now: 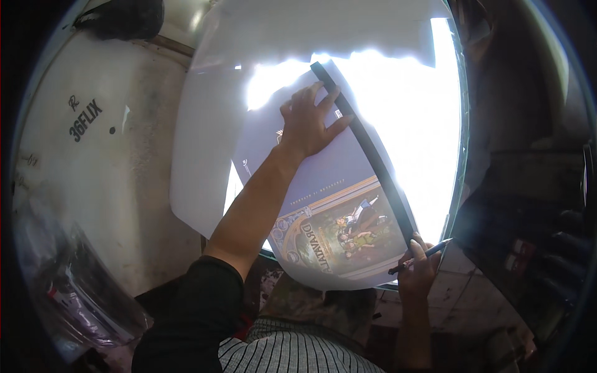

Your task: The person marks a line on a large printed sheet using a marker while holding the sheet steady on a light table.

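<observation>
A printed sheet with a purple area and a colourful illustrated panel lies on a brightly lit glass light table. Along its right side runs a long black straightedge, slanting from the far middle toward my right hand. My left hand lies on the sheet with its fingers spread, their tips at the far part of the straightedge. At the near end of the straightedge my right hand is closed round a slim dark pen-like tool, fingertips touching the strip. Whether it is a pen or a knife cannot be told.
Large white translucent sheets cover the far part of the glass. A pale marked board stands at the left, above clear plastic-wrapped material. The sheet's near edge curls over the table's front. Dark shelving is at the right.
</observation>
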Demonstrator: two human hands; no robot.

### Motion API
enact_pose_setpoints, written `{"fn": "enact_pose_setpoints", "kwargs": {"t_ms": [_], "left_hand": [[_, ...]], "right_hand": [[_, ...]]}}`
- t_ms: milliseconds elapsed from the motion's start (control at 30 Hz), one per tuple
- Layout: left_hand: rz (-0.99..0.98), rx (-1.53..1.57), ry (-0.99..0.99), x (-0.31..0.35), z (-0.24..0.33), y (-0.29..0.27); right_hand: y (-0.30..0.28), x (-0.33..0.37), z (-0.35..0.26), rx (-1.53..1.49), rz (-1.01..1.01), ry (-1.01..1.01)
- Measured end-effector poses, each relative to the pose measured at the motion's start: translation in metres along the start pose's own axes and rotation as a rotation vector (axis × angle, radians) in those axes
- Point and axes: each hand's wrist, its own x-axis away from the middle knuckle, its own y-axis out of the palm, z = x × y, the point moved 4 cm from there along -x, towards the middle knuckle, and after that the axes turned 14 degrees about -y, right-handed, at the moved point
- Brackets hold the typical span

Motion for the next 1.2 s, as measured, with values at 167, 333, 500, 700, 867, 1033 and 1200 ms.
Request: {"fn": "enact_pose_setpoints", "kwargs": {"t_ms": [167,333,500,700,867,1033,1200], "left_hand": [[0.046,0.011,-0.004,0.001,-0.002,0.006],[0.006,0.035,0.042,-0.001,0.002,0.005],[-0.013,0.022,0.048,-0.001,0.001,0.007],[0.000,0.002,0.063,-0.001,0.001,0.009],[-0.010,0.025,0.065,-0.001,0.002,0.008],[-0.009,0.035,0.067,-0.001,0.001,0.007],[-0.014,0.051,0.071,-0.001,0.003,0.007]], "right_hand": [[0.000,-0.003,-0.001,0.018,0.004,-0.041],[0.003,0.006,0.005,-0.038,0.055,-0.016],[0.003,0.000,0.000,0.011,0.057,-0.027],[0.003,-0.001,0.001,0.026,0.067,-0.029],[0.002,0.000,0.002,0.013,0.075,-0.033],[0.002,-0.002,0.001,0.027,0.079,-0.061],[-0.002,-0.002,-0.001,-0.037,0.056,0.016]]}}
